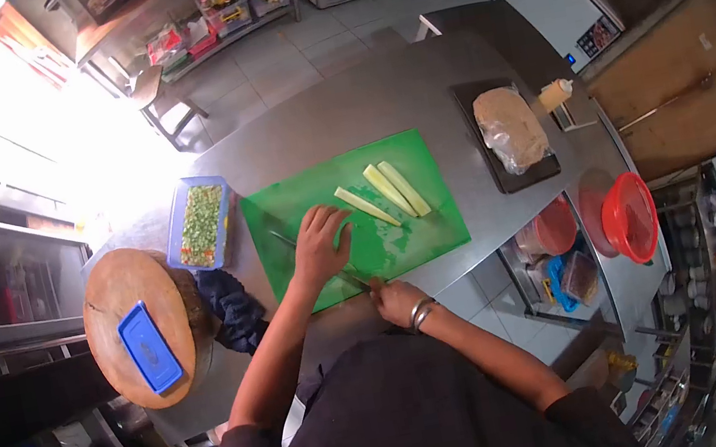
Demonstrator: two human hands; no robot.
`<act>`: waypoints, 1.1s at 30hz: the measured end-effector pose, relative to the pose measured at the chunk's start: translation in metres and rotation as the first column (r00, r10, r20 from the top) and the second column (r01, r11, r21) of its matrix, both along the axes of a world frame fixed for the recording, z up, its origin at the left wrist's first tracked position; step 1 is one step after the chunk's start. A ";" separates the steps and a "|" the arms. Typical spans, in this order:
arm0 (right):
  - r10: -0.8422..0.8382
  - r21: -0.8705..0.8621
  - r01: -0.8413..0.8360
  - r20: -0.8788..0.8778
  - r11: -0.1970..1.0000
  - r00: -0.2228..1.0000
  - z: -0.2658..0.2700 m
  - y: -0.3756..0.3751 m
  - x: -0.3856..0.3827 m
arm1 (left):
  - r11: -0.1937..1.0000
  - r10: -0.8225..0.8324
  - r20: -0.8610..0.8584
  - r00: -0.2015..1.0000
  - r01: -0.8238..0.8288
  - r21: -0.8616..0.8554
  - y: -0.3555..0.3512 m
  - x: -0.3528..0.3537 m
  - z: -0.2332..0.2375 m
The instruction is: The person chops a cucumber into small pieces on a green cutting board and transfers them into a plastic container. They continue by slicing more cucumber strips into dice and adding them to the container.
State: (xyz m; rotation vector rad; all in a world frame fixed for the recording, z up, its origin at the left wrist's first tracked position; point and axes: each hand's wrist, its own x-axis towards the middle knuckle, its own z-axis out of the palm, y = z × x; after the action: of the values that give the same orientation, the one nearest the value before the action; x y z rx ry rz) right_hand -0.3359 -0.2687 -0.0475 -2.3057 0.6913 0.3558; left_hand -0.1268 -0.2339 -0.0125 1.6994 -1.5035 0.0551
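1. Three pale green strips [389,191] lie on the green cutting board [427,235], just right of my left hand [323,243] and beyond my right hand [399,301]. My left hand is clearly the nearer one.
2. One strip lies closest to my left fingertips, a little apart from the other two. Its long axis slants, the far end to my left and the near end to my right. The other two lie side by side and point more nearly straight away from me.
3. Two hands, in different states: my left is spread, palm down, thumb apart from the fingers, with nothing visible gripped; whether it touches the board I cannot tell. My right is closed around the handle of a knife.
4. One knife [282,239], its blade slanting far and leftward beneath my left hand, roughly parallel to the nearest strip. My hand hides the blade's middle.
5. One plastic container [173,220] of chopped green pieces [202,220] stands just left of the board; the pieces are too many to count.
6. One blue lid [150,348] rests on one round wooden block [109,296], with one dark cloth [237,314] beside it.
7. One wrapped bag [510,128] and one bottle [557,95] sit well to my right.
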 end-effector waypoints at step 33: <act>-0.189 -0.079 0.192 0.046 0.978 0.981 0.014 -0.026 -0.010 | 0.977 -0.072 0.040 0.997 0.063 0.203 0.036 0.019 -0.065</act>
State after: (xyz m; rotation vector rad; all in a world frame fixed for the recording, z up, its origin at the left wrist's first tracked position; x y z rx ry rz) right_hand -0.3462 -0.2946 -0.0339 -2.2936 0.9151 0.1972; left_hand -0.1078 -0.1980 -0.0771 1.8146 -1.6472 -0.0968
